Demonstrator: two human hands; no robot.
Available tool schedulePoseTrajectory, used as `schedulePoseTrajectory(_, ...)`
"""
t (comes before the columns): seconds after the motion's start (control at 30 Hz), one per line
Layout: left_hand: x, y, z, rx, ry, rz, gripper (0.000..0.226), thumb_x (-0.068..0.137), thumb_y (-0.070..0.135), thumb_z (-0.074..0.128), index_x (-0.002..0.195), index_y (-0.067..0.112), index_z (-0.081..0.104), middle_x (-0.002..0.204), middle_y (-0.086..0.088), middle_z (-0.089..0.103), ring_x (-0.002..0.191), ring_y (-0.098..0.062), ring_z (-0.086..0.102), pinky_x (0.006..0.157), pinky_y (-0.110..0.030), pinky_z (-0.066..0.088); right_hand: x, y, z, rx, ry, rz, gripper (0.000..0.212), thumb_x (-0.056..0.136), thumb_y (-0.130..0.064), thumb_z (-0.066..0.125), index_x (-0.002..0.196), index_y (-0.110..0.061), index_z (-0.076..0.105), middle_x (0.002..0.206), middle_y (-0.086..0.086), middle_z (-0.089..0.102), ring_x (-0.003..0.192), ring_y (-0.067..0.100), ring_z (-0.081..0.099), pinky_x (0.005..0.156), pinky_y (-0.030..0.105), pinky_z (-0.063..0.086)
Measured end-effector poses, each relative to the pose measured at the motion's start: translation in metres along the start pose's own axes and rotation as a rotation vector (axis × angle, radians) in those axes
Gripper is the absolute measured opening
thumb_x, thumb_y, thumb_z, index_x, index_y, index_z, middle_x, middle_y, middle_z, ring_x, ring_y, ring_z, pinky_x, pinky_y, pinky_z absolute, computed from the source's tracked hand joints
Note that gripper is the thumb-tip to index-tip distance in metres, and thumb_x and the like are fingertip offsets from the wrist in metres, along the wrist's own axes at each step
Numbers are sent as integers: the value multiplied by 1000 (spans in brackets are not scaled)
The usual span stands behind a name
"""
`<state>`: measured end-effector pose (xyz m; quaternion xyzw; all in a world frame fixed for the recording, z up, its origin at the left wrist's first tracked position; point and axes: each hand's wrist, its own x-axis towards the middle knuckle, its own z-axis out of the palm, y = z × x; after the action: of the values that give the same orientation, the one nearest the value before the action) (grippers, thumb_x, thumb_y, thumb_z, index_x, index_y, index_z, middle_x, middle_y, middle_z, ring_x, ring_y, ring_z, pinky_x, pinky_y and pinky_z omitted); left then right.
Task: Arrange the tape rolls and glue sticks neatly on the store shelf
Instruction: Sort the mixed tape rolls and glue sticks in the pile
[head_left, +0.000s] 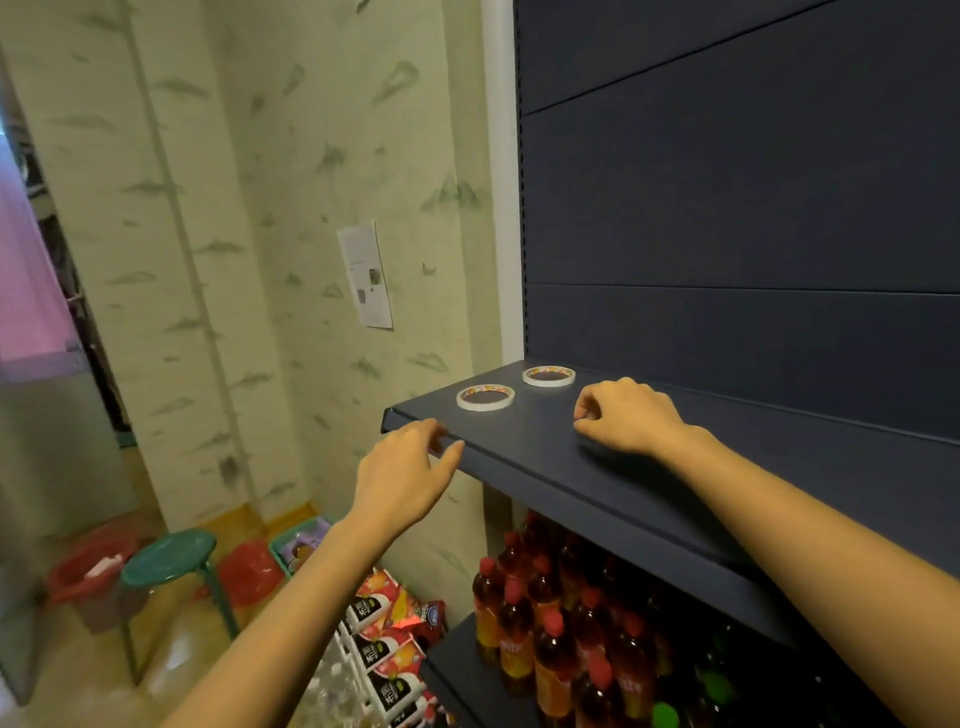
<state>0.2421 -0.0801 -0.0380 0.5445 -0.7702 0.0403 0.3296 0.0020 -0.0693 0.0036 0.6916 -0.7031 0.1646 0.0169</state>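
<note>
My curled, empty right hand rests on the dark shelf beside the near tape roll and far tape roll; my left hand is relaxed. I should keep the row evenly spaced.

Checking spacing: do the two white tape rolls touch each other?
Apart: head view shows bare dark blue shelf between the nearer white tape roll and the farther white tape roll.

The near tape roll and far tape roll lay flat on the shelf, just left of the curled right hand; the relaxed left hand was at the shelf's front edge.
</note>
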Motion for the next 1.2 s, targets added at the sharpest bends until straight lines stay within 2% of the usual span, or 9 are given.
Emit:
schedulePoseTrajectory(0.17, 68, -36, 28, -21, -102, -99, 39, 92, 45, 46, 116, 17, 60, 111, -5, 67, 105, -28, 60, 85, -37, 47, 49, 1, 16, -54, -12, 96, 12, 90, -33, 53, 96, -27, 62, 107, -3, 63, 97, 20, 58, 75, 32, 43)
schedulePoseTrajectory(0.4, 181, -71, 92, 60, -351, -112, 64, 86, 68, 35, 97, 10, 60, 104, -13, 67, 94, -30, 62, 81, -36, 49, 110, 15, 33, -79, 7, 349, 23, 92, -39, 51, 105, -23, 62, 109, 0, 62, 100, 22, 59, 75, 33, 44)
schedulePoseTrajectory(0.5, 223, -78, 113, 100, -543, 9, 63, 86, 65, 40, 101, 8, 62, 108, -12, 66, 98, -29, 61, 82, -34, 48, 134, 16, 39, -74, 33, 452, 29, 94, -43, 48, 109, -22, 61, 112, 2, 62, 102, 24, 59, 75, 33, 43)
schedulePoseTrajectory(0.63, 257, -88, 124, 124, -725, 314, 41, 96, 37, 41, 95, 2, 64, 109, -20, 65, 100, -32, 61, 80, -33, 45, 167, 10, 55, -47, 49, 577, 38, 94, -48, 46, 110, -18, 62, 111, 5, 64, 101, 25, 60, 79, 36, 47)
schedulePoseTrajectory(0.73, 269, -102, 126, 86, -661, 420, 33, 94, 35, 45, 75, 11, 56, 95, -19, 67, 93, -33, 61, 67, -33, 39, 196, 6, 71, -64, 106, 682, 52, 92, -59, 40, 110, -14, 60, 109, 6, 64, 99, 25, 60, 74, 34, 43)
schedulePoseTrajectory(0.87, 276, -125, 124, 0, -506, 430, 36, 92, 35, 46, 62, 15, 42, 84, -16, 64, 89, -34, 59, 67, -36, 38, 224, 3, 87, -148, 107, 823, 62, 88, -67, 36, 109, -13, 58, 103, 4, 62, 97, 23, 59, 71, 31, 37)
schedulePoseTrajectory(1.0, 284, -136, 120, -76, -439, 453, 41, 91, 33, 49, 56, 16, 36, 79, -18, 62, 87, -36, 58, 62, -35, 33, 226, 3, 91, -250, 24, 831, 42, 92, -50, 42, 101, -13, 61, 84, 1, 52, 83, 20, 53, 70, 28, 38)
schedulePoseTrajectory(1.1, 291, -125, 120, -112, -411, 487, 42, 91, 35, 48, 56, 15, 38, 80, -19, 63, 86, -37, 59, 65, -38, 39, 213, 4, 82, -298, -2, 796, 41, 92, -50, 44, 76, -13, 51, 71, 0, 47, 77, 19, 50, 69, 29, 37)
schedulePoseTrajectory(1.2, 293, -96, 124, -149, -394, 525, 44, 91, 38, 48, 55, 14, 38, 70, -14, 57, 84, -36, 59, 60, -34, 33, 182, 8, 64, -371, 67, 774, 48, 91, -51, 46, 59, -16, 38, 61, -1, 41, 66, 18, 48, 63, 29, 36)
